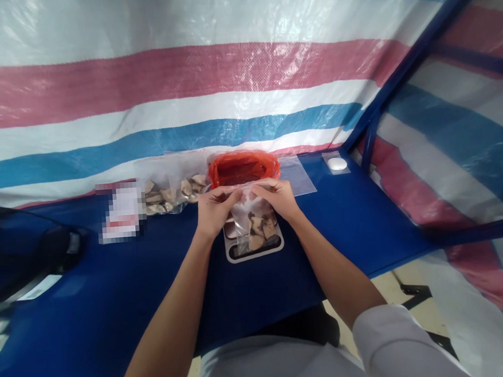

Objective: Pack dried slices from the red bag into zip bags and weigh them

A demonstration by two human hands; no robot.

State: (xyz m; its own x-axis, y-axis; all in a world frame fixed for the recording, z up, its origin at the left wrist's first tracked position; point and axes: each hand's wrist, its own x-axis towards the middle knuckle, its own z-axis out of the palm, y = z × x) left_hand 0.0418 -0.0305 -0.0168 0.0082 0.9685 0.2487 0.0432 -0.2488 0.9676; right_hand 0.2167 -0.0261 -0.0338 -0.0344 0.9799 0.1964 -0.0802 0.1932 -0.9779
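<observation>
Between my two hands hangs a clear plastic bag (pixel 260 229) with several brownish dried pieces at its bottom. My left hand (pixel 215 209) pinches the left side of the bag's top edge. The right side of that edge is in the closed fingers of my right hand (pixel 279 196). Under and behind the bag is a small white scale (pixel 239 259), its dark display at the near side partly covered. Just beyond my fingers stands an orange-red plastic bag (pixel 243 157) with its mouth spread wide; its contents are hard to make out.
Left of the orange bag, filled clear bags (pixel 161 197) lean near the striped sheet (pixel 183 72). A flat clear bag (pixel 300 176) and a white rounded object (pixel 336 163) lie right on the blue table (pixel 147 299). Dark equipment (pixel 32 250) sits left. A blue frame post (pixel 398 69) rises right.
</observation>
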